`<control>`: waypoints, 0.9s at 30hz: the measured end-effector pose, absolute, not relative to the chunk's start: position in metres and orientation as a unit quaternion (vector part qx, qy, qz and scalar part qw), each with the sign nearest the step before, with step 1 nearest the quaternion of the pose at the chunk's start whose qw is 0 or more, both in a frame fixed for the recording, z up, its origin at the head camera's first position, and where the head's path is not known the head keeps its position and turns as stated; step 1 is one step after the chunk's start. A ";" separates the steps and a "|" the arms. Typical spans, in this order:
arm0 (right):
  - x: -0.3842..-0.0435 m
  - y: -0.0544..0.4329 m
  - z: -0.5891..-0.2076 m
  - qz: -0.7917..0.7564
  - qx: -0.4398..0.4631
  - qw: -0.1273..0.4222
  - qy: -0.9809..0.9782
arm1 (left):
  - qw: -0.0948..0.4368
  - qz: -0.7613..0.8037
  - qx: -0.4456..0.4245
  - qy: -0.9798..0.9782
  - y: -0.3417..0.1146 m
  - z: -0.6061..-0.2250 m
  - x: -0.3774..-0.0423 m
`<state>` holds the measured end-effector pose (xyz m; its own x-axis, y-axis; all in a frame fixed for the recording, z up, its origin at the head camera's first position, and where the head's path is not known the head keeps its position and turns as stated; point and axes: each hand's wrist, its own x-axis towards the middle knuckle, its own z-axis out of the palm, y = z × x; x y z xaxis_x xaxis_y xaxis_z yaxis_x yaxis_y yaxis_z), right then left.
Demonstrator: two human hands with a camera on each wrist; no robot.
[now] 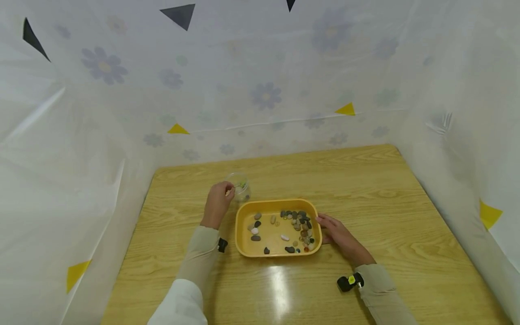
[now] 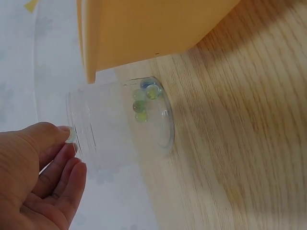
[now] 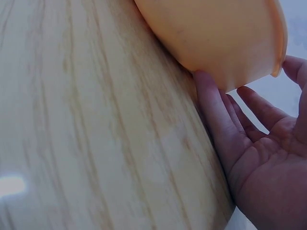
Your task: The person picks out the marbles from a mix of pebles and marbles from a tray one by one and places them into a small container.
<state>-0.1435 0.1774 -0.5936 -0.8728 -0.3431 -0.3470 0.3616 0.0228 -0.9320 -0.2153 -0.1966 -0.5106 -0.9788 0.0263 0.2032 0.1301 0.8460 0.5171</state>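
My left hand (image 1: 218, 204) is at the mouth of a clear jar (image 1: 237, 178) behind the yellow tray's left end. In the left wrist view its thumb and finger pinch a pale greenish glass marble (image 2: 71, 135) at the jar's rim. Several green, yellow and blue marbles (image 2: 139, 106) lie at the jar's bottom. The yellow plastic tray (image 1: 266, 232) holds pebbles and a few marbles, crowded mostly toward its right end. My right hand (image 1: 341, 237) rests against that end, fingers loosely bent and touching the outer wall, as the right wrist view also shows.
Both tray and jar stand on a wood-grain table (image 1: 365, 189). White flower-printed sheeting (image 1: 264, 58) hangs behind the table and at both sides, with yellow and black triangles on it. Dark pebbles (image 1: 255, 238) and a white stone (image 1: 285, 237) lie in the tray's left and middle.
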 end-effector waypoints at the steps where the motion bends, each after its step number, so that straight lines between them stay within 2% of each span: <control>1: -0.143 0.177 -0.594 -0.698 0.006 0.252 0.670 | 0.093 -0.275 -0.040 -0.956 -0.197 -0.511 -0.215; 12: -0.144 0.178 -0.594 -0.697 0.014 0.257 0.669 | 0.069 -0.274 -0.038 -0.958 -0.198 -0.510 -0.213; 27: -0.144 0.178 -0.591 -0.693 0.021 0.257 0.674 | 0.072 -0.293 -0.055 -0.952 -0.191 -0.507 -0.211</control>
